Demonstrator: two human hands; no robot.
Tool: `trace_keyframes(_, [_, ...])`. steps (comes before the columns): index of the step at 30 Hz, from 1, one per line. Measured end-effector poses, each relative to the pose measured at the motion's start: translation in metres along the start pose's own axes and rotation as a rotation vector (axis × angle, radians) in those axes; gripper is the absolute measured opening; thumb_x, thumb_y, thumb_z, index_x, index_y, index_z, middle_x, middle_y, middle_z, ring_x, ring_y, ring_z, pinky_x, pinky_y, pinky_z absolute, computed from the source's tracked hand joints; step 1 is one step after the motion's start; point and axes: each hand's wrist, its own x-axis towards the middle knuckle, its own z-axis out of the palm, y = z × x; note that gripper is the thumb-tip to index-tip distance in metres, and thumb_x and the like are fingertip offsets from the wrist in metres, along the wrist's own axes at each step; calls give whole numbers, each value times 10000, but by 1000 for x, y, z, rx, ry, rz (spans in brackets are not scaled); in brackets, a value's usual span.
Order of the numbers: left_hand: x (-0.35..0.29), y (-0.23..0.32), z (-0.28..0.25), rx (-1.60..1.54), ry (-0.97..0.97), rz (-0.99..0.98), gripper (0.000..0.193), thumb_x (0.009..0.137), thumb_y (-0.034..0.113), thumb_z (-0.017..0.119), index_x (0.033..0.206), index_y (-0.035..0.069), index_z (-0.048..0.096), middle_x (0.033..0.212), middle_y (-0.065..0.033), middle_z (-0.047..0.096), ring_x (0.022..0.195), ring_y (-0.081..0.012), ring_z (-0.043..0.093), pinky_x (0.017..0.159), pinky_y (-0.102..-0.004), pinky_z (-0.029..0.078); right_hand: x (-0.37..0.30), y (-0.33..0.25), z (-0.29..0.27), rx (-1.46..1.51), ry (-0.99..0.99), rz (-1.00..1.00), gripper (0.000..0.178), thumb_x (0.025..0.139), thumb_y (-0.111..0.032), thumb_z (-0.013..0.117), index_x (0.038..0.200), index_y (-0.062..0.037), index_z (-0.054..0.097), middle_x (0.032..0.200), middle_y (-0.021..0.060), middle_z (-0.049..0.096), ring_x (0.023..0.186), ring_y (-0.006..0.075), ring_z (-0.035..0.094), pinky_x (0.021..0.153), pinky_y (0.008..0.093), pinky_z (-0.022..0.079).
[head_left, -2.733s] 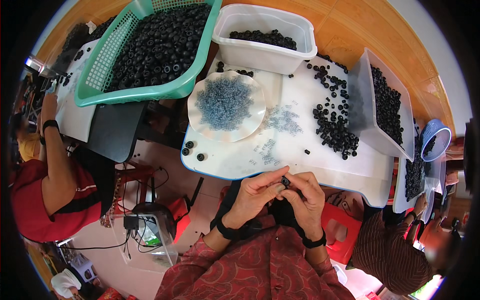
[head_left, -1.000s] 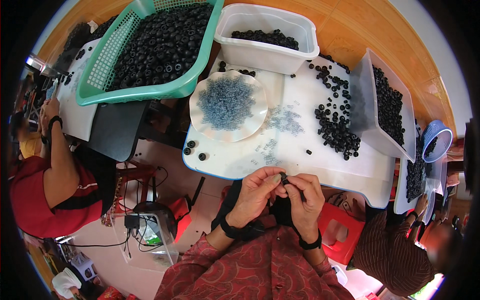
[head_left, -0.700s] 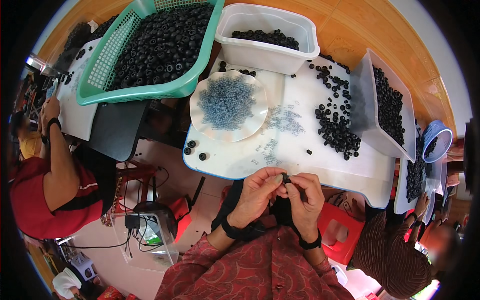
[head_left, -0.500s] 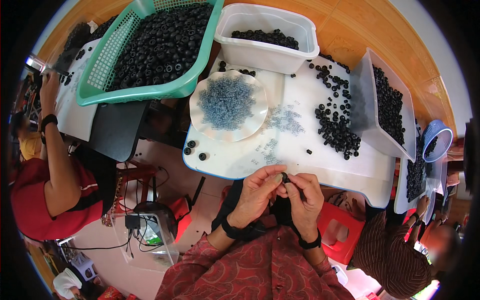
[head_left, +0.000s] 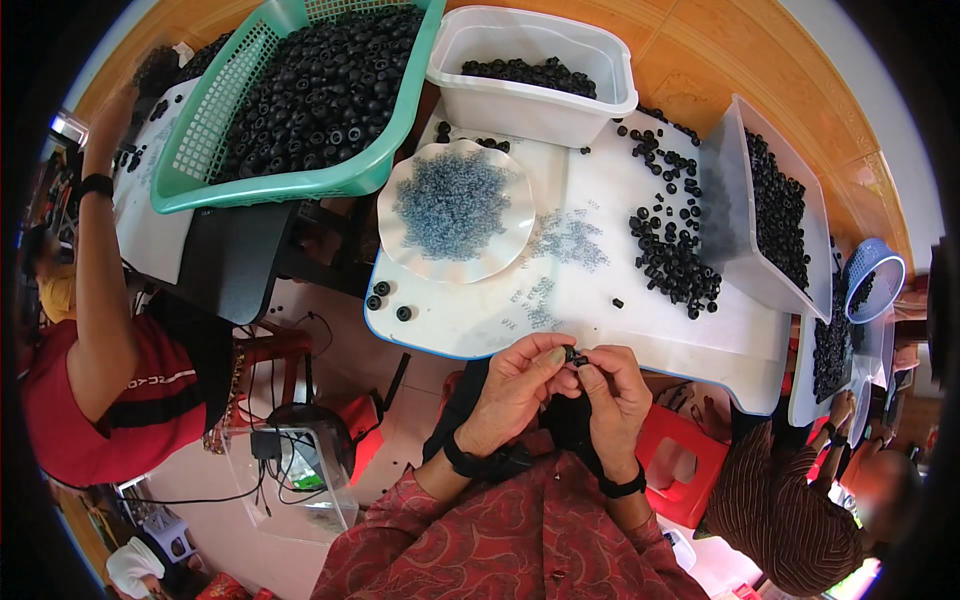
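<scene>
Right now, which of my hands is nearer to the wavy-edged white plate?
Left. The left hand is on the near side of the white plate, slightly right of its middle; the right hand is farther right.

A basket [head_left: 275,190] lies upper left, a tub [head_left: 530,112] top centre. Below the tub, a plate [head_left: 455,270] sits on the table [head_left: 420,325], left of loose pieces [head_left: 675,265] and a bin [head_left: 745,265]. Below centre, left hand [head_left: 513,392] and right hand [head_left: 613,400] flank one part [head_left: 575,356].
</scene>
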Motion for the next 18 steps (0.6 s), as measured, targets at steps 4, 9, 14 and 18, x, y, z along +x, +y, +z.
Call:
trace_keyframes(4, [0,0,0,-5,3,-11,253,1005,100,541,1216,-37,566,992,-88,671,815,-129,670,761,-293,591,0,0,0,4,-1,9,127,896,-6,670,1023,5,674,1010,76,596,888,135,594,772,238,479])
trace_keyframes(9, [2,-1,-3,-73,-6,-51,242,1005,111,544,1200,-30,576,974,-75,667,817,-120,664,762,-280,584,1,-2,0,-20,-7,-8,127,897,-7,669,1024,3,674,1012,75,594,897,133,592,780,238,479])
trace_keyframes(14, [2,-1,-3,-106,-15,-40,238,1003,119,550,1188,-26,587,953,-59,661,818,-107,655,769,-270,570,-3,4,-2,36,16,47,128,898,-2,667,1025,8,671,1016,74,593,899,130,598,785,240,483])
trace_keyframes(18, [2,-1,-3,-119,-14,-43,231,1001,117,553,1179,-25,595,939,-52,657,810,-103,649,766,-272,563,-2,1,-2,72,13,72,126,903,-4,665,1028,14,666,1023,74,591,883,125,611,786,238,489])
